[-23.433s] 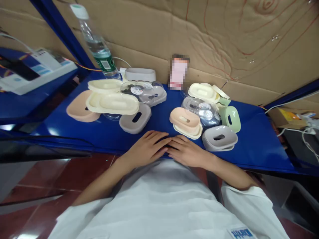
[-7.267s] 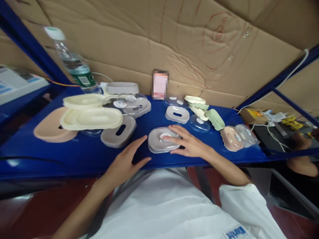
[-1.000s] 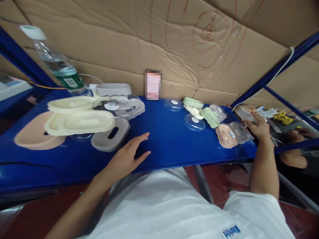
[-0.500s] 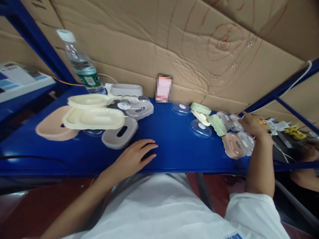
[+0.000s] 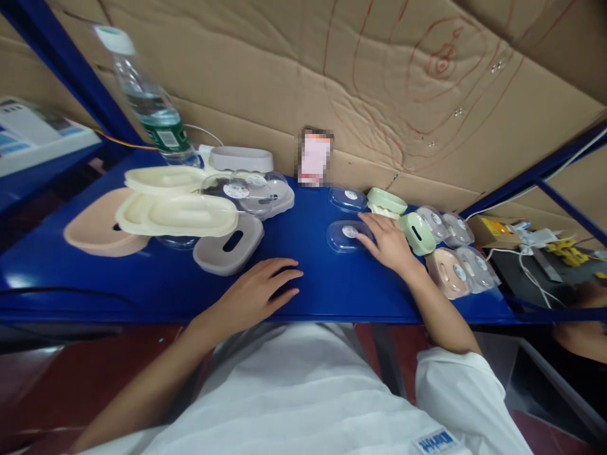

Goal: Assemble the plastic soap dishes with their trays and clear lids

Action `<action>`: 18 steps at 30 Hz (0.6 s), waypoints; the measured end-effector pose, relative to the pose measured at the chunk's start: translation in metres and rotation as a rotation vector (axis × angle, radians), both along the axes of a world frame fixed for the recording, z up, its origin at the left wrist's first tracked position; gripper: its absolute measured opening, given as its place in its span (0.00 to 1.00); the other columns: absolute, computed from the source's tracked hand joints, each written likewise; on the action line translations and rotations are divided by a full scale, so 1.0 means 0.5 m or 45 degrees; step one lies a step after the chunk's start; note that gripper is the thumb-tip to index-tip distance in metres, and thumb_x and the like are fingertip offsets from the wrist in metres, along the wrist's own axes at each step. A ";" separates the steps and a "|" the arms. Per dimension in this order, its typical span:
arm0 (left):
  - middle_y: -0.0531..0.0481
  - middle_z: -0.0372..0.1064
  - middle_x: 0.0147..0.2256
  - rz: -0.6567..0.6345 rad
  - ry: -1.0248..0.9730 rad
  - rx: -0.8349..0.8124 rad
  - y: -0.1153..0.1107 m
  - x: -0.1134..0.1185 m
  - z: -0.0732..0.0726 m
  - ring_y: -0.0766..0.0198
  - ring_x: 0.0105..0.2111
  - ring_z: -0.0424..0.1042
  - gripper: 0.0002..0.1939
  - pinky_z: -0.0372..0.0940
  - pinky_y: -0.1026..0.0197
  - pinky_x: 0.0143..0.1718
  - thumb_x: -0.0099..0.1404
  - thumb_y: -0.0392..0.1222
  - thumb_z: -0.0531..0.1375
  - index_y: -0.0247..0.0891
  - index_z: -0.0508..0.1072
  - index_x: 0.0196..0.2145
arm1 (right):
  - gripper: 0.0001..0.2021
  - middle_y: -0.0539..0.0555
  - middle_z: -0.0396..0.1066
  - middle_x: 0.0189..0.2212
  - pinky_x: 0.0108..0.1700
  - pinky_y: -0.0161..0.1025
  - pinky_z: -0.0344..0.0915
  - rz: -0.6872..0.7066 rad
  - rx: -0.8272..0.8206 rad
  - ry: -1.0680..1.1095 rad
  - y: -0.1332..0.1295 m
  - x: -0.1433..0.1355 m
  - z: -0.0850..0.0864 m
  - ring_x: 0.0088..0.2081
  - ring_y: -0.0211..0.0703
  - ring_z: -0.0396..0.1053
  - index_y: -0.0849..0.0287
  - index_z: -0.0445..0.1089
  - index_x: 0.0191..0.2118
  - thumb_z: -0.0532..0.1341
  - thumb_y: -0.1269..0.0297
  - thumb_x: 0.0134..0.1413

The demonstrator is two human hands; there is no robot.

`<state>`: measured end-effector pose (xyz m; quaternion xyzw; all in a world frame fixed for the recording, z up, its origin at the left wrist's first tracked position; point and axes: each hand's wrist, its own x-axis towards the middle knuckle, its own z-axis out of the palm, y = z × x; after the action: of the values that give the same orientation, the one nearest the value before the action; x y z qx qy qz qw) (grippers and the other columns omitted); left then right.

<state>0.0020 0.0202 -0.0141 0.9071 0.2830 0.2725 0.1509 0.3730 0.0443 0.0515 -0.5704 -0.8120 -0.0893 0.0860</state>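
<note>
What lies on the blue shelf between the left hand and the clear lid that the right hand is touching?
Nothing: in the head view only bare blue shelf separates the left hand from the clear lid under the right hand fingertips.

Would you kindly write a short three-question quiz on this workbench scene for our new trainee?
1. True or false: the right hand has its fingers on a clear plastic lid.
2. Where does the left hand rest? A) on the water bottle B) flat on the blue bench top C) on the grey tray
3. Fill in: the tray lying just right of the right hand is pale ____.

Key: 1 true; 2 B; 3 green, the green tray.
</note>
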 end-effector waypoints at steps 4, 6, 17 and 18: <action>0.40 0.64 0.70 0.023 -0.006 -0.002 -0.003 0.000 0.009 0.48 0.67 0.69 0.23 0.67 0.42 0.69 0.79 0.48 0.58 0.46 0.69 0.69 | 0.30 0.71 0.75 0.61 0.64 0.64 0.64 -0.235 0.029 -0.004 0.020 0.038 -0.036 0.63 0.68 0.70 0.66 0.69 0.68 0.49 0.48 0.78; 0.39 0.57 0.74 0.020 0.009 0.020 -0.004 0.001 0.015 0.45 0.71 0.63 0.28 0.64 0.39 0.71 0.79 0.49 0.59 0.46 0.64 0.73 | 0.27 0.67 0.78 0.58 0.64 0.62 0.66 -0.111 -0.040 0.074 0.018 0.033 -0.049 0.62 0.65 0.72 0.62 0.74 0.64 0.49 0.49 0.79; 0.38 0.56 0.75 0.023 0.121 0.092 -0.011 0.006 0.023 0.39 0.71 0.63 0.30 0.62 0.33 0.70 0.72 0.51 0.66 0.46 0.69 0.68 | 0.18 0.60 0.78 0.60 0.68 0.56 0.59 0.515 -0.029 0.289 -0.040 -0.065 -0.034 0.62 0.54 0.74 0.53 0.75 0.62 0.61 0.52 0.75; 0.38 0.58 0.74 0.044 0.118 0.100 -0.012 0.006 0.024 0.40 0.70 0.65 0.27 0.62 0.34 0.70 0.72 0.47 0.64 0.45 0.70 0.66 | 0.18 0.60 0.79 0.58 0.67 0.57 0.59 0.455 -0.018 0.270 -0.036 -0.058 -0.034 0.61 0.55 0.75 0.54 0.76 0.61 0.62 0.52 0.75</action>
<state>0.0051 0.0141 -0.0019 0.9189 0.2944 0.2438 0.0973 0.3438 0.0260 0.0344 -0.4241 -0.8873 -0.0063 0.1814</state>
